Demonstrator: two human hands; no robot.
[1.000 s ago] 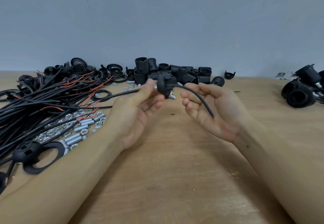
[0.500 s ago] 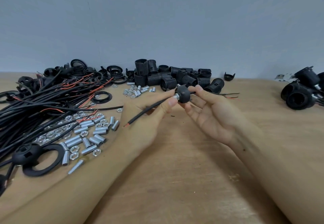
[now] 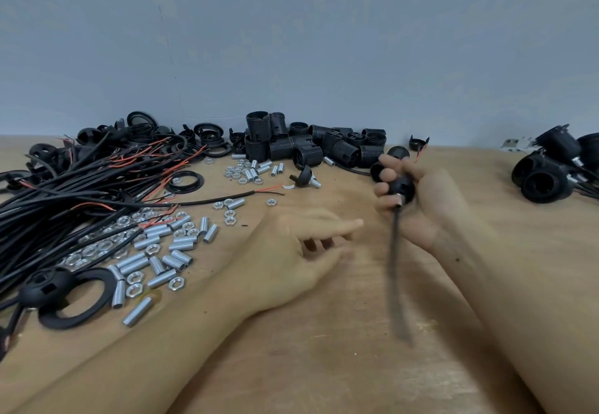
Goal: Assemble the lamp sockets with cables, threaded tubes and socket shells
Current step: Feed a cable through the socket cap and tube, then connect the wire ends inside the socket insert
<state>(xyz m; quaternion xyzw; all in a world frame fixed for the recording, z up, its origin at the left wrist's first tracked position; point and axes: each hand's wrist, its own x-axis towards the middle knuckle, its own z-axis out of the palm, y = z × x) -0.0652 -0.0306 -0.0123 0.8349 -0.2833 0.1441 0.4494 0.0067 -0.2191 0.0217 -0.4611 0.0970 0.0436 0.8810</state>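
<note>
I work at a wooden tabletop [image 3: 291,365] set against a plain grey-blue wall [image 3: 291,40].

My right hand [image 3: 421,199] has its fingers curled round a black socket cap [image 3: 400,186], held above the table right of centre. A short metal threaded tube [image 3: 396,202] protrudes from the cap's underside, and one black cable [image 3: 394,267] hangs from it toward me, blurred along its length.

My left hand [image 3: 291,251] holds nothing; its fingers are loosely spread and blurred, just above the table, near the hanging cable but apart from it.

One bundle of black cables [image 3: 64,206] with red inner wires lies at left. Beside it lies a scatter of loose threaded tubes and hex nuts [image 3: 155,251], too many to count exactly. A pile of ribbed black socket shells [image 3: 311,147] stands along the wall, over a dozen. A cluster of assembled sockets [image 3: 551,170] lies at far right. One flat black ring [image 3: 81,297] lies at near left.
</note>
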